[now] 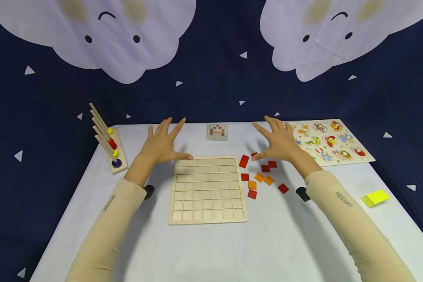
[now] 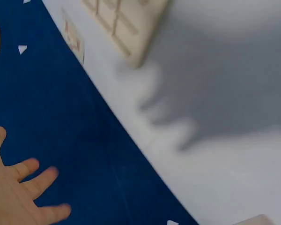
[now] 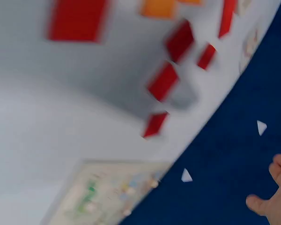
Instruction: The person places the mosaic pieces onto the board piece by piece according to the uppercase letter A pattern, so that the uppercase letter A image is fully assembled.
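Note:
A wooden grid board (image 1: pixel 208 192) with square cells lies in the middle of the white table, its cells bare. To its right, several red tiles (image 1: pixel 283 188) and a few orange tiles (image 1: pixel 268 180) lie scattered. My left hand (image 1: pixel 160 145) hovers with spread fingers above the board's far left corner, holding nothing. Over the far side of the tiles hangs my right hand (image 1: pixel 278 141), its fingers spread too and nothing in its grasp. Both hands also show at the edges of the wrist views, where the tiles (image 3: pixel 163 82) look blurred.
A small pattern card (image 1: pixel 217 132) lies behind the board. At the far left stands a peg stacker (image 1: pixel 120 152) with coloured rings. An insect picture board (image 1: pixel 333 143) lies at the back right, partly behind my right hand. Yellow sticky notes (image 1: pixel 375 198) sit near the right edge.

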Action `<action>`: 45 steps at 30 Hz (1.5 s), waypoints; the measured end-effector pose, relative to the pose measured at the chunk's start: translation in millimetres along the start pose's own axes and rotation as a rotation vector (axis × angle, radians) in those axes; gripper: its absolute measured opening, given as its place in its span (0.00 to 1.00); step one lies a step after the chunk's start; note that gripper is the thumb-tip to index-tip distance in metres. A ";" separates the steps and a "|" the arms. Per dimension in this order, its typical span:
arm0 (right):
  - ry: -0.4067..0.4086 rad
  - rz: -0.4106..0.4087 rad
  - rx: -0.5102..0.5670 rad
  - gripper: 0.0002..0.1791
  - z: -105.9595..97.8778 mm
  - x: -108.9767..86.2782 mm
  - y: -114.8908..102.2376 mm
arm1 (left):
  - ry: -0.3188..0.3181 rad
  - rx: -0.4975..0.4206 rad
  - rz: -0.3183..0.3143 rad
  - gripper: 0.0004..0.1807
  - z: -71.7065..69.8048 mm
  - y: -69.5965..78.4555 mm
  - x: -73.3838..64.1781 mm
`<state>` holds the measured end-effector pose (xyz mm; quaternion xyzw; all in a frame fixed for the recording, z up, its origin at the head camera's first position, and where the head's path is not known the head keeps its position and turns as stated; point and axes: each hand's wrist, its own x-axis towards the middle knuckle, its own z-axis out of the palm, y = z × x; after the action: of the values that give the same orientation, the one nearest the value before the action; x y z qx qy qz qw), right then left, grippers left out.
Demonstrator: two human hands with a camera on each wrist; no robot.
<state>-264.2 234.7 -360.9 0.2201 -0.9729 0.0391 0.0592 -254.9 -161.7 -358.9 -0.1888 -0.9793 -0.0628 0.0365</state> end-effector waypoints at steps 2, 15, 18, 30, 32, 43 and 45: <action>0.004 -0.032 0.040 0.61 7.9 -9.2 -2.2 | 0.016 0.006 0.033 0.67 4.6 -3.4 -13.9; -0.007 -0.191 0.237 0.38 45.4 -73.2 -31.3 | -0.021 -0.070 0.042 0.64 33.7 -15.9 -83.8; 0.014 -0.212 0.264 0.31 50.6 -83.4 -37.6 | -0.047 -0.080 0.040 0.63 38.4 -17.2 -92.8; 0.053 -0.234 0.309 0.17 66.7 -94.6 -49.6 | -0.096 -0.120 0.059 0.60 52.5 -22.9 -110.9; 0.061 -0.233 0.316 0.16 68.6 -94.8 -51.4 | -0.116 -0.146 0.057 0.60 54.9 -23.1 -110.8; 0.095 -0.230 0.362 0.11 71.2 -96.5 -53.9 | -0.204 -0.266 0.015 0.60 65.1 -23.7 -109.1; 0.112 -0.242 0.364 0.12 68.4 -93.8 -53.9 | -0.201 -0.267 0.014 0.61 65.9 -24.7 -109.2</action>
<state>-163.5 218.9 -438.3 0.3398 -0.9114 0.2189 0.0767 -166.1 -215.4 -437.2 -0.2041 -0.9597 -0.1726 -0.0867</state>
